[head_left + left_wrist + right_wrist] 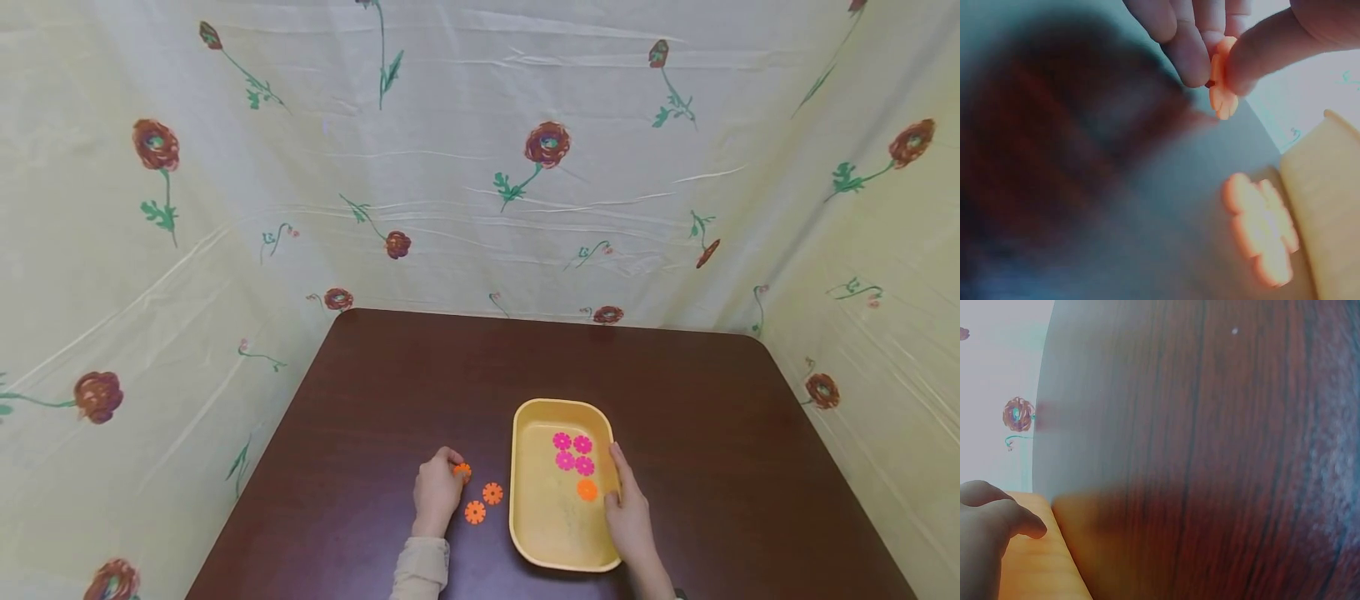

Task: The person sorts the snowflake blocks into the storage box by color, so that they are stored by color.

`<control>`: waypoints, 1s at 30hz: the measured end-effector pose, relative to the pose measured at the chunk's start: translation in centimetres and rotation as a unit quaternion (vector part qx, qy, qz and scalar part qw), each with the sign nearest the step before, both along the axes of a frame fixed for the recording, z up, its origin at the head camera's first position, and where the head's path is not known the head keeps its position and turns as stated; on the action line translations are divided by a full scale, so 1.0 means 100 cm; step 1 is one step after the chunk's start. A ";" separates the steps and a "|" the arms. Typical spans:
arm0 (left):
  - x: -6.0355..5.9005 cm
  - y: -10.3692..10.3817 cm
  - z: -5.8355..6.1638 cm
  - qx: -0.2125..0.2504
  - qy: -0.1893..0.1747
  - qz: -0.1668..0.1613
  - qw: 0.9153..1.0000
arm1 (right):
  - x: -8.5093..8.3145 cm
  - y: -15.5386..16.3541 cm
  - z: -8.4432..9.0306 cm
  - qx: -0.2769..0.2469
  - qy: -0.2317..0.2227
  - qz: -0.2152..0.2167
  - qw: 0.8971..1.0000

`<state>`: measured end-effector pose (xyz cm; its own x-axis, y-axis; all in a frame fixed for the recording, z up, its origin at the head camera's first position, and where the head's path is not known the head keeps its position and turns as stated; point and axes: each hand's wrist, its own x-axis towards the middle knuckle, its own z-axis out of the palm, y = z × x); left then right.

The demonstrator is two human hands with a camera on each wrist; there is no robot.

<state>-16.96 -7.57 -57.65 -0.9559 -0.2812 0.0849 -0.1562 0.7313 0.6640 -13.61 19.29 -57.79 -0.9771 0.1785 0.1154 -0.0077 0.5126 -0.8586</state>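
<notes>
Status: sorting of flower discs into the yellow tray [525, 533] looks partly done, by my judgement. In tray: four pink discs [573, 452] clustered toward the far end, plus one orange disc [587, 490] just nearer to me. Still outside: two orange discs on the tabletop [375, 375], i.e. the disc nearest tray [492, 493] and the nearer disc [475, 512], both flat, close together but apart, just left of the tray wall. One more is in my grip.

Left hand [437, 492]: pinch grip on the held orange disc [1222, 81], thumb on one face, fingers on the other. Disc is edge-on in the left wrist view, clear of the tabletop. Position: left of tray, beside the two loose discs.

Right hand [628, 512]: lies along the tray's right rim, fingers [997, 519] curled over the wall w/ tips inside; it steadies the tray. No disc in this grip.

Disc appearance: small, thin, flat plastic, round w/ notched petal-like edge, approx. eight lobes, bright orange, matte. Pink ones have the same shape. Centre detail too blurred to tell.

Remaining, est.: three orange discs incl. the held one.
</notes>
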 end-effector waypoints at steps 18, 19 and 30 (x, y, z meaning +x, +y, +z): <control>-0.030 0.036 0.043 0.076 0.053 0.000 0.996 | 0.000 0.001 -0.003 0.000 0.003 -0.003 1.000; -0.032 0.039 0.045 0.080 0.057 -0.001 0.995 | 0.000 0.001 -0.003 0.002 0.005 -0.005 1.000; -0.039 0.074 0.062 0.093 0.085 -0.053 0.991 | 0.000 0.000 -0.002 0.000 0.004 -0.004 1.000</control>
<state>-20.85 -0.20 -51.40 -0.9572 -0.2065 0.2027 0.0399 0.5996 0.7993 -13.65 19.31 -58.01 -0.9747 0.1869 0.1228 -0.0097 0.5132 -0.8582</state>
